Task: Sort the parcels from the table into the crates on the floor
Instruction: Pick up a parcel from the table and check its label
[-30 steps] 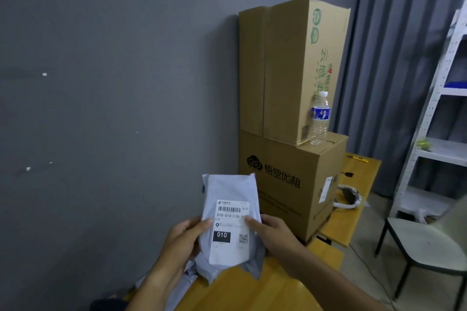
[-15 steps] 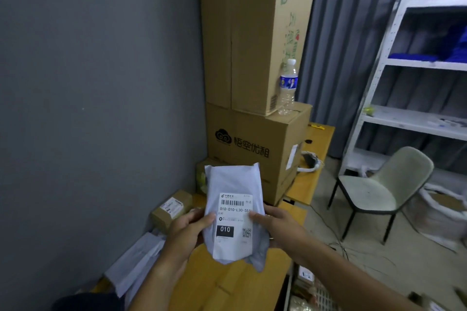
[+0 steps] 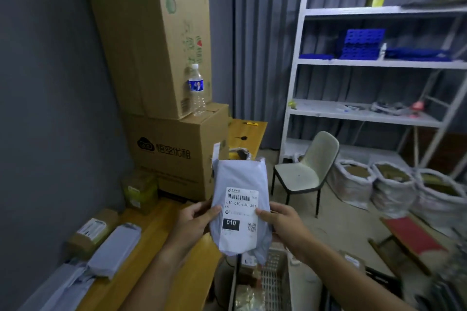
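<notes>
A grey poly mailer parcel (image 3: pixel 240 209) is held upright in front of the person, above the wooden table's (image 3: pixel 156 240) right edge. The left hand (image 3: pixel 194 219) pinches its left side, thumb on the label; the right hand (image 3: pixel 280 219) grips its right side, thumb on the front, other fingers hidden behind. The label reads 010. Below, a white crate (image 3: pixel 273 278) on the floor is partly hidden by the parcel and cut off at the bottom; its contents are blurred. On the table's left lie two grey mailers (image 3: pixel 116 250) and one small brown box (image 3: pixel 92 232). Two large cardboard boxes (image 3: pixel 174 154) are stacked behind, a water bottle (image 3: pixel 197 89) on the lower one. A chair (image 3: pixel 305 169) stands on open floor to the right.
</notes>
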A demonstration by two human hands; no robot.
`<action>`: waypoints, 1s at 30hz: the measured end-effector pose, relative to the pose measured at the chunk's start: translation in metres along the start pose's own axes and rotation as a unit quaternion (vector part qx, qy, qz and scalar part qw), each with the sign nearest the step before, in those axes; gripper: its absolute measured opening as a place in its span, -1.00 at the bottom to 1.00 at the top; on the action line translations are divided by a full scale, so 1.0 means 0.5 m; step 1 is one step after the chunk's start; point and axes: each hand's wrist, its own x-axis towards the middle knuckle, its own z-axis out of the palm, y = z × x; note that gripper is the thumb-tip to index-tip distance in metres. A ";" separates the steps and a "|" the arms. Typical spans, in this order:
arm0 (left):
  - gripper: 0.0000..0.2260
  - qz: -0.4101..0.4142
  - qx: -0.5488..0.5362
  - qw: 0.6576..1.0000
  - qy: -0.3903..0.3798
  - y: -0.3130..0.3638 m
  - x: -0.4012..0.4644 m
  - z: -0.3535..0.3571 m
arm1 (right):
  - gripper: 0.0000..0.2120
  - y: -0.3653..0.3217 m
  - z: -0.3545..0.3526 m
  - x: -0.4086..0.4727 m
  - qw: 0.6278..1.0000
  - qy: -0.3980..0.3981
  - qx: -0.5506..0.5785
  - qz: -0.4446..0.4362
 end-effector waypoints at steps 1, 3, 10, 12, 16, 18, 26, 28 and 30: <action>-0.82 -0.002 0.007 1.000 -0.018 -0.005 0.000 0.043 | -0.81 0.006 -0.043 -0.012 1.000 0.011 0.003 0.000; -0.81 -0.008 0.019 0.998 -0.052 -0.016 -0.001 0.130 | -0.82 0.018 -0.129 -0.040 0.999 0.031 0.010 -0.001; -0.84 -0.023 0.032 0.991 -0.127 -0.064 -0.018 0.443 | -0.80 0.064 -0.427 -0.142 0.994 0.110 0.010 0.003; -0.88 -0.027 0.029 0.990 -0.139 -0.084 -0.020 0.525 | -0.81 0.076 -0.502 -0.173 0.991 0.130 0.008 0.000; -0.85 -0.034 0.033 0.983 -0.175 -0.125 -0.019 0.663 | -0.83 0.107 -0.624 -0.213 0.984 0.180 0.018 0.002; -0.85 -0.040 0.037 0.980 -0.191 -0.143 -0.016 0.715 | -0.84 0.125 -0.673 -0.220 0.979 0.203 0.019 0.008; -0.81 -0.080 0.062 0.972 -0.213 -0.254 0.058 0.847 | -0.81 0.223 -0.797 -0.167 0.967 0.242 0.033 0.068; -0.75 -0.101 0.062 0.969 -0.219 -0.292 0.091 0.862 | -0.82 0.247 -0.818 -0.135 0.966 0.241 0.030 0.090; -0.68 -0.126 0.064 0.963 -0.228 -0.336 0.129 0.873 | -0.83 0.271 -0.839 -0.097 0.964 0.241 0.029 0.112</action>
